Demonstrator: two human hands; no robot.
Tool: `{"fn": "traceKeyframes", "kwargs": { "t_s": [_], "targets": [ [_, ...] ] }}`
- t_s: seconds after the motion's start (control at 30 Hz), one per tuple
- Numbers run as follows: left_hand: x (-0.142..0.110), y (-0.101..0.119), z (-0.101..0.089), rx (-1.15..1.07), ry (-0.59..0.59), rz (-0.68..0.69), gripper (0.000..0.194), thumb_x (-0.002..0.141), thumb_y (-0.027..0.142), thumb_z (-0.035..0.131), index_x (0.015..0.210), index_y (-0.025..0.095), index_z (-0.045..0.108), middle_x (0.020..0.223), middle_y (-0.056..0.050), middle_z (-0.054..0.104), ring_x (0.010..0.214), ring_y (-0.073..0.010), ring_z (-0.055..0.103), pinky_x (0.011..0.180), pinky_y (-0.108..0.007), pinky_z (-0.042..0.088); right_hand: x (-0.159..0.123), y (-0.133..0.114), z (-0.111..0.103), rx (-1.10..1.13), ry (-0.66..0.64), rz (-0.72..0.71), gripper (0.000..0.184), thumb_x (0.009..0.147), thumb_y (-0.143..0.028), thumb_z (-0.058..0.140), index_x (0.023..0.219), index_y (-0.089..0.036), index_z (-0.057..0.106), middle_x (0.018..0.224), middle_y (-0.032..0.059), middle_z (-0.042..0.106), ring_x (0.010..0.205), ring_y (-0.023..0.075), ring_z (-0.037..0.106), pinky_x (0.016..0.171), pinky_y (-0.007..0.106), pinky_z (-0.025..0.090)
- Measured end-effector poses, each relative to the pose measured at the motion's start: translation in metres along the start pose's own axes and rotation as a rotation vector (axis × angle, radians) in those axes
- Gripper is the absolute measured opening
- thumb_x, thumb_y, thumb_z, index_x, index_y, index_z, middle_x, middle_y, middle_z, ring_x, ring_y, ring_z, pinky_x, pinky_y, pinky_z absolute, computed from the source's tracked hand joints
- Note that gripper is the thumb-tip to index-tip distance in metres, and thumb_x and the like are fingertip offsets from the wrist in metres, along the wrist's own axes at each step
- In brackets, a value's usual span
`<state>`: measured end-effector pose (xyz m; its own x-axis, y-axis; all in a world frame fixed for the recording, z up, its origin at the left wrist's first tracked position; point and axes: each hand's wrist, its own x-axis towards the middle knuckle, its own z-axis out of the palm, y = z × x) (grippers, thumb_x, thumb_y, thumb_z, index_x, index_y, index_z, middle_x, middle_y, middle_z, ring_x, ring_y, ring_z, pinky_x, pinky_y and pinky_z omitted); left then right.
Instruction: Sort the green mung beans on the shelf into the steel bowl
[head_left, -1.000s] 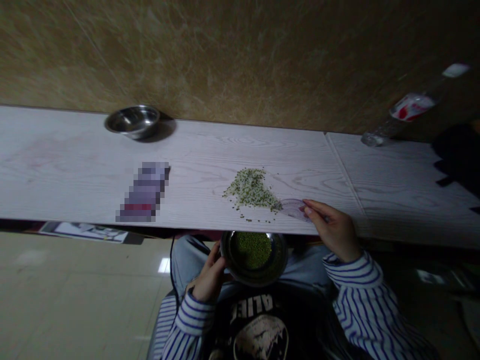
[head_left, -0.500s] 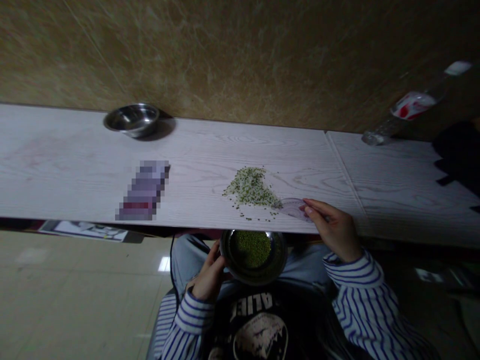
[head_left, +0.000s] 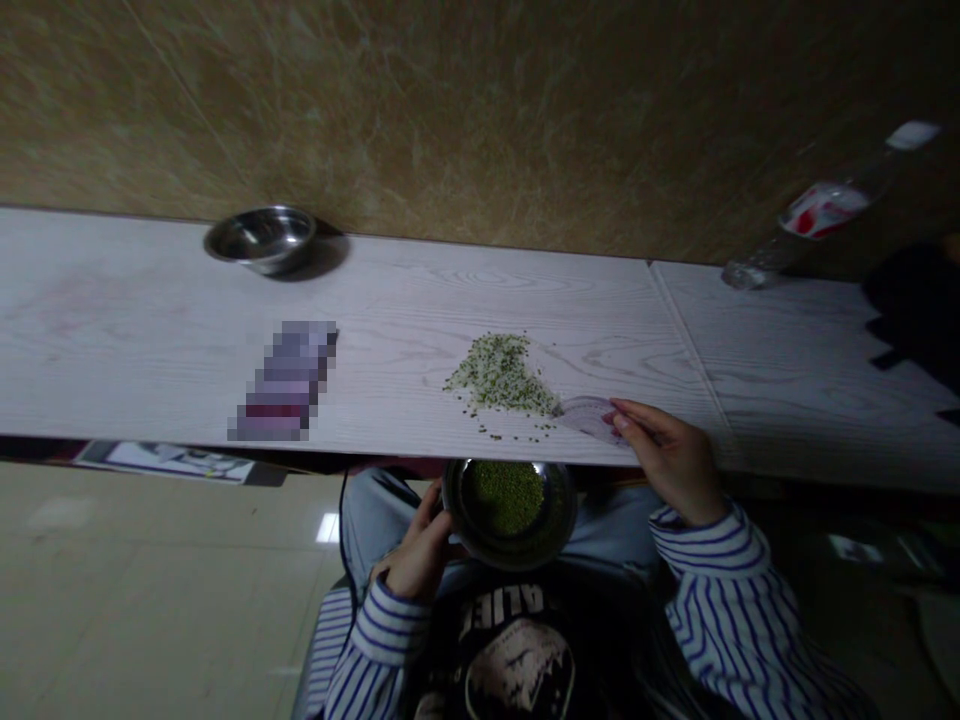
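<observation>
Pinching a clear protractor (head_left: pixel 589 414) by one end with the right hand (head_left: pixel 671 458), just inside the table's (head_left: pixel 397 300) front edge, at a pile of green and white grains (head_left: pixel 499 375). Gripping a metal bowl (head_left: pixel 560 512) of green beans (head_left: pixel 506 495) by its left side with the left hand (head_left: pixel 420 548), just off that edge. Expect a light, stiff, slippery protractor, best pinched at the end; a heavier, smooth bowl, best held under the rim.

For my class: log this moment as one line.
left hand: holding metal bowl of green beans | right hand: pinching clear protractor at edge of mixed pile | nearby: second bowl, bottle
</observation>
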<state>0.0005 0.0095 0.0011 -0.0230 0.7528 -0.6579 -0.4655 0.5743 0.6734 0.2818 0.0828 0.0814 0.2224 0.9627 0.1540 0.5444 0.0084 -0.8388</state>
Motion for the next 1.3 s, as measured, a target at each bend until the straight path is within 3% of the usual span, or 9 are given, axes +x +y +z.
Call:
{"fn": "traceKeyframes", "kwargs": {
  "t_s": [0.2,0.73,0.97,1.3],
  "targets": [
    [0.002,-0.002,0.000,0.003,-0.003,-0.012,0.070,0.060,0.030,0.078,0.128,0.021,0.062,0.114,-0.010,0.069,0.085,-0.0265,0.063,0.064,-0.039,0.056,-0.005,0.000,0.001,0.010,-0.019,0.004,0.029,0.082,-0.039,0.067,0.099,-0.020,0.080,0.089,0.0085,0.082,0.080,0.0244,0.078,0.076,0.037,0.065],
    [0.000,-0.001,-0.003,0.002,0.001,0.002,0.071,0.064,0.028,0.075,0.132,0.019,0.057,0.116,-0.011,0.067,0.083,-0.0234,0.062,0.057,-0.034,0.056,0.000,-0.003,0.006,0.019,-0.016,-0.006,0.033,0.082,-0.038,0.067,0.102,-0.016,0.080,0.091,0.0113,0.082,0.083,0.0260,0.078,0.078,0.039,0.065],
    [0.000,0.000,-0.003,-0.003,-0.019,0.010,0.059,0.064,0.028,0.074,0.121,0.021,0.061,0.099,-0.005,0.066,0.080,-0.0226,0.060,0.056,-0.033,0.055,0.003,-0.005,0.019,0.034,-0.009,-0.069,0.032,0.083,-0.037,0.065,0.101,-0.017,0.080,0.095,0.0115,0.082,0.088,0.0261,0.078,0.082,0.039,0.064],
    [0.001,-0.002,-0.006,-0.052,0.037,0.002,0.069,0.062,0.024,0.075,0.129,0.021,0.058,0.114,-0.008,0.067,0.080,-0.0213,0.062,0.057,-0.032,0.055,0.003,-0.013,0.023,0.034,-0.085,-0.078,0.031,0.082,-0.035,0.064,0.101,-0.017,0.080,0.093,0.0109,0.082,0.086,0.0253,0.078,0.081,0.038,0.064]
  ]
}}
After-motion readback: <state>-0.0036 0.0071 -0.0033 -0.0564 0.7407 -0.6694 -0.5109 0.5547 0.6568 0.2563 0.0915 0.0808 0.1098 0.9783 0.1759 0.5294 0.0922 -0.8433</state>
